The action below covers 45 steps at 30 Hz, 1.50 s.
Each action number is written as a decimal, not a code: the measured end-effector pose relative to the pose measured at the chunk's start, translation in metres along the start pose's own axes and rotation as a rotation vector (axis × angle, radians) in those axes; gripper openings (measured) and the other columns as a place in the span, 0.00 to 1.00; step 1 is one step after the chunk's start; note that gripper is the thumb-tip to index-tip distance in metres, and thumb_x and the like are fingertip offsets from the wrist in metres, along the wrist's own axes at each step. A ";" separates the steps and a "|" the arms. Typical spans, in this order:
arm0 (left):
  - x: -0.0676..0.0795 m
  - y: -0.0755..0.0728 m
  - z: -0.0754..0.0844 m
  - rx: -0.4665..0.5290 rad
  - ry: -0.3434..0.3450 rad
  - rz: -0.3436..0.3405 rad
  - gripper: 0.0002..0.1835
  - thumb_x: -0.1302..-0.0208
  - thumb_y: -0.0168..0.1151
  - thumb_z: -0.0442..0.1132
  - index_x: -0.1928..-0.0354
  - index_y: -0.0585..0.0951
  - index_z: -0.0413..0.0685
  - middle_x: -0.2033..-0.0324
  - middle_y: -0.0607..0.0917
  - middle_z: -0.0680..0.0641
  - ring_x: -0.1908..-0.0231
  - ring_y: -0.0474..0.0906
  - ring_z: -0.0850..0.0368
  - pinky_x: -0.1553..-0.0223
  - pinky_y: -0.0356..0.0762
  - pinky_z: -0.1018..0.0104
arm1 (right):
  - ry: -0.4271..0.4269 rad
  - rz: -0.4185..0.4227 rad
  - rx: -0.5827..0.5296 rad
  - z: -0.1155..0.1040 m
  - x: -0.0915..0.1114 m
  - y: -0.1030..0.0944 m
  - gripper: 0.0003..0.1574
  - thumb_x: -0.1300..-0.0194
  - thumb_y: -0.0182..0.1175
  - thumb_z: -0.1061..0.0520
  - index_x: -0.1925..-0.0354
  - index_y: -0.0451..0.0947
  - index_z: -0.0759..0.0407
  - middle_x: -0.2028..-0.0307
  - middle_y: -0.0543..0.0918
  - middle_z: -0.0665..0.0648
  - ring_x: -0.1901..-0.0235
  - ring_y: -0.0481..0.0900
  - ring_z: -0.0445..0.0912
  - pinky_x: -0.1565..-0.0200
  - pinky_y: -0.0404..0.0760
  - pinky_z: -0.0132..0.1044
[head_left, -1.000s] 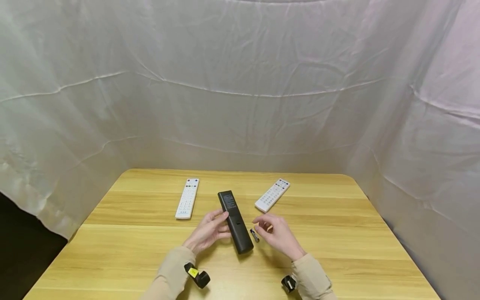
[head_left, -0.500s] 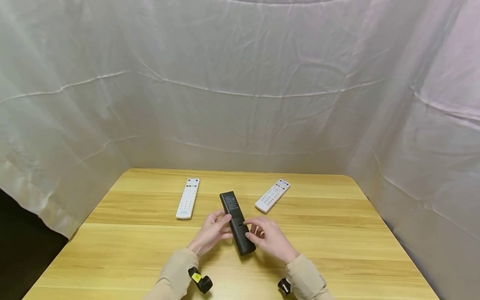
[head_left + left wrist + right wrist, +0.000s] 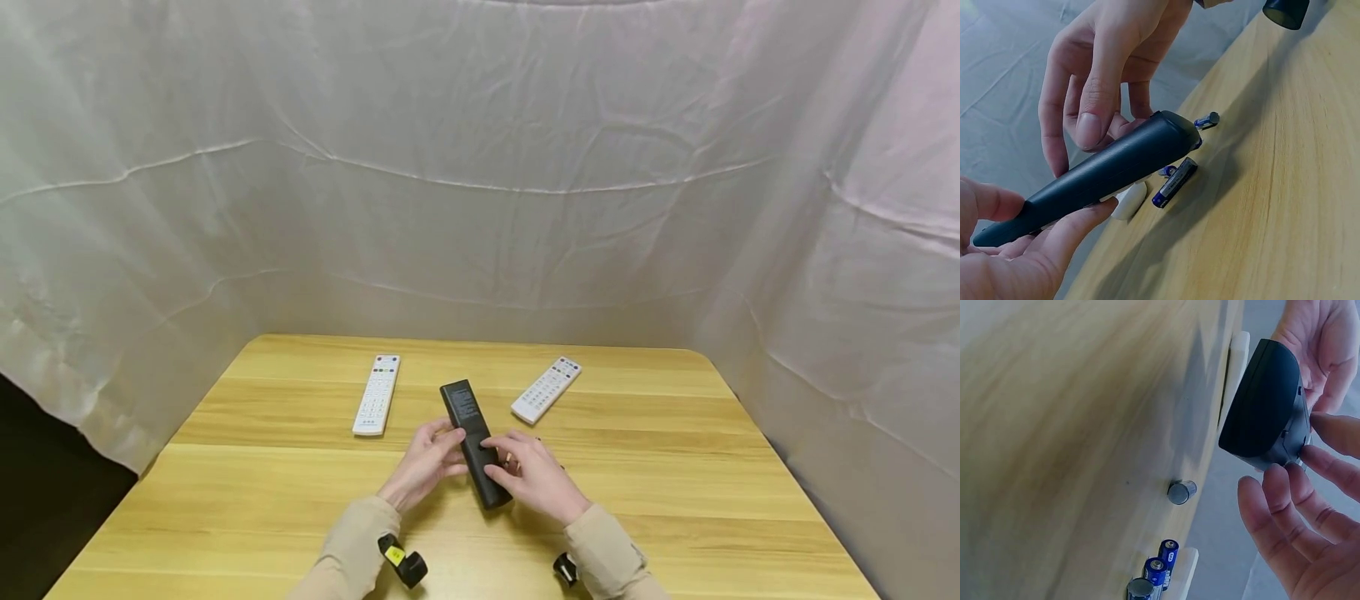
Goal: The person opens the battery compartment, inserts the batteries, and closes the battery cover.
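My left hand (image 3: 420,467) grips a black remote control (image 3: 491,487) by its middle, thumb on the edge of the upturned back. The remote is tilted above the table. On its back, around the small notch of the battery cover, rest the index finger and thumb of my right hand (image 3: 542,479); the other fingers bend loosely beside the remote's edge. The battery cover looks in place. Beneath the remote, several blue-and-silver batteries (image 3: 1175,182) lie on the table in the left wrist view. In the right wrist view one battery (image 3: 1180,492) lies apart from the others.
Two white remotes lie buttons up on the wooden table (image 3: 247,467): one white remote (image 3: 377,396) at the back left, another white remote (image 3: 546,390) at the back right. A pale curtain (image 3: 495,242) surrounds the table's back and sides.
My right hand has moved left from beside the remote onto its back, hiding most of the batteries from the head view. The black remote has shifted slightly right in my left hand.
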<state>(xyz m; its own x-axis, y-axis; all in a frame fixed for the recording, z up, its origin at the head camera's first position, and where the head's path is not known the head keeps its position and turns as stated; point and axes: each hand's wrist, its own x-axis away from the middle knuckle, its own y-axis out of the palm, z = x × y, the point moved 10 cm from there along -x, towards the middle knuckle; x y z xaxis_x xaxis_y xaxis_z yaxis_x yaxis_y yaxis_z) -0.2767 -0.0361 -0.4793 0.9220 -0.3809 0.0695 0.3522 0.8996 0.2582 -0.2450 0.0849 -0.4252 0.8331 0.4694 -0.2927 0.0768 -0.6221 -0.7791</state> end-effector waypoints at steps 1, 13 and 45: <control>0.000 0.000 0.000 0.002 0.001 0.001 0.27 0.21 0.45 0.35 0.28 0.57 0.26 0.39 0.75 0.22 0.47 0.85 0.42 0.48 0.89 0.57 | 0.006 -0.002 0.003 0.001 0.000 0.001 0.20 0.34 0.67 0.56 0.45 0.81 0.58 0.65 0.80 0.49 0.71 0.73 0.35 0.68 0.73 0.24; 0.000 0.001 0.000 0.005 0.018 -0.011 0.27 0.21 0.44 0.35 0.28 0.57 0.26 0.38 0.74 0.22 0.47 0.85 0.45 0.47 0.89 0.56 | 0.033 -0.005 -0.003 0.000 -0.005 0.000 0.17 0.37 0.70 0.56 0.50 0.81 0.57 0.65 0.79 0.50 0.71 0.72 0.37 0.69 0.73 0.24; -0.001 0.005 0.000 0.012 0.015 -0.023 0.26 0.21 0.43 0.33 0.28 0.57 0.28 0.37 0.73 0.22 0.48 0.84 0.50 0.47 0.88 0.55 | 0.098 -0.071 -0.064 0.010 -0.017 0.008 0.18 0.41 0.74 0.54 0.59 0.74 0.54 0.75 0.68 0.48 0.76 0.64 0.37 0.74 0.65 0.27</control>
<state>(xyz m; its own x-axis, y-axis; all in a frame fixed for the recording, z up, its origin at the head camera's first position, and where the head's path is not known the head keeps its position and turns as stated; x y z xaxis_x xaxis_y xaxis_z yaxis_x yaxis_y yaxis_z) -0.2762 -0.0316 -0.4781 0.9160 -0.3981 0.0486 0.3716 0.8880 0.2708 -0.2636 0.0778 -0.4320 0.8735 0.4523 -0.1799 0.1697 -0.6293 -0.7584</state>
